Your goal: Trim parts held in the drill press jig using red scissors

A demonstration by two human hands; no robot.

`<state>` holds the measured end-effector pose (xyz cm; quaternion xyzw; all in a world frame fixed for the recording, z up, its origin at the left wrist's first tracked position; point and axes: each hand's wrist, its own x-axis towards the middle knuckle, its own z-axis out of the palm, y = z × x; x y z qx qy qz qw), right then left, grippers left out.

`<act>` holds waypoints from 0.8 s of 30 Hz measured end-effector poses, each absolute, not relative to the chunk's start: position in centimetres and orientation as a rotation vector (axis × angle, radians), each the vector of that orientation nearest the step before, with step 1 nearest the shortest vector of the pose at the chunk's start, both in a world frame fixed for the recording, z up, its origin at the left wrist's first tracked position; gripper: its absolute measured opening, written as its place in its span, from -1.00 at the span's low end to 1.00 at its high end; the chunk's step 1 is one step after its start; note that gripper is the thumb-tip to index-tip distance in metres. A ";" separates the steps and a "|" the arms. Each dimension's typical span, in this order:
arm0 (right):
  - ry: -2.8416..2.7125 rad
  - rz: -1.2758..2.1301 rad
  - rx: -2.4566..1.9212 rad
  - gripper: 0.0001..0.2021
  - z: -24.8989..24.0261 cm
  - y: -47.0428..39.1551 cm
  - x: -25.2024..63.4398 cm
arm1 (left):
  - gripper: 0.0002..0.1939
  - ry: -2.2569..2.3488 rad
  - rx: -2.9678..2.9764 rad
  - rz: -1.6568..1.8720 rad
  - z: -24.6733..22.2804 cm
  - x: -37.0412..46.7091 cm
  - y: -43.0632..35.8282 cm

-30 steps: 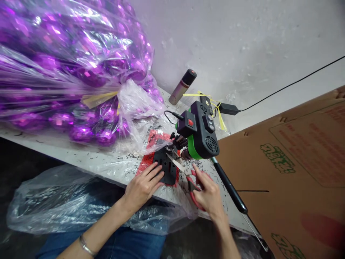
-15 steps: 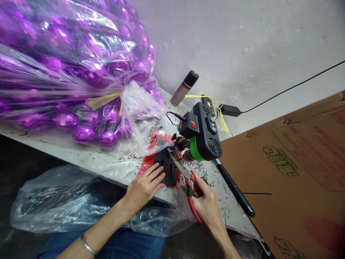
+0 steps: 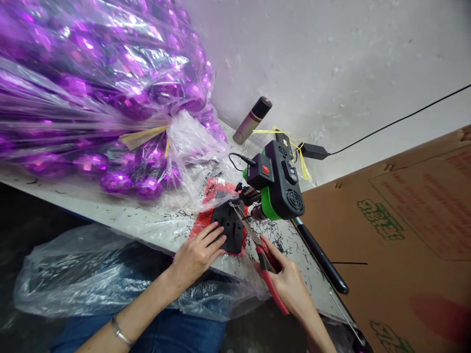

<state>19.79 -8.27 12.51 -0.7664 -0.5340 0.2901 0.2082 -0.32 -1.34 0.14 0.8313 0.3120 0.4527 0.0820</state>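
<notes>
My left hand (image 3: 198, 250) lies with its fingers stretched out flat on the slotted black base plate (image 3: 232, 230) of a small bench drill press (image 3: 281, 184). Scissors with red and black handles (image 3: 270, 279) are in my right hand (image 3: 289, 277), its fingers wrapped round the grips. Their blades (image 3: 247, 226) point up and left over the plate, close to the drill's chuck and post. Under the plate is a red mat (image 3: 201, 223). What the blade tips touch is too small to make out.
Purple shiny balls in a big clear bag (image 3: 110, 98) fill the left. A spray can (image 3: 253, 120) stands by the wall. The cardboard box (image 3: 412, 220) borders the right, beside a black-handled lever (image 3: 324, 257). Black shavings litter the white table (image 3: 147, 223). Loose plastic (image 3: 91, 274) covers the lap.
My right hand has shifted slightly right and down, and the scissors' handles have swung outward with the blades closer together. My left hand stays on the plate.
</notes>
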 end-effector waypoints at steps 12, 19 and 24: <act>-1.785 0.255 -2.227 -0.39 11.1 -12.4 22.5 | -0.75 0.950 2.512 1.363 0.1 -0.2 -1.5; -1.719 0.159 -2.243 -0.49 11.1 -10.7 20.6 | -0.74 0.939 2.540 1.362 0.0 -0.3 -1.4; -1.654 0.201 -2.189 -0.49 11.6 -10.8 20.9 | -0.74 0.931 2.537 1.359 0.0 -0.3 -1.4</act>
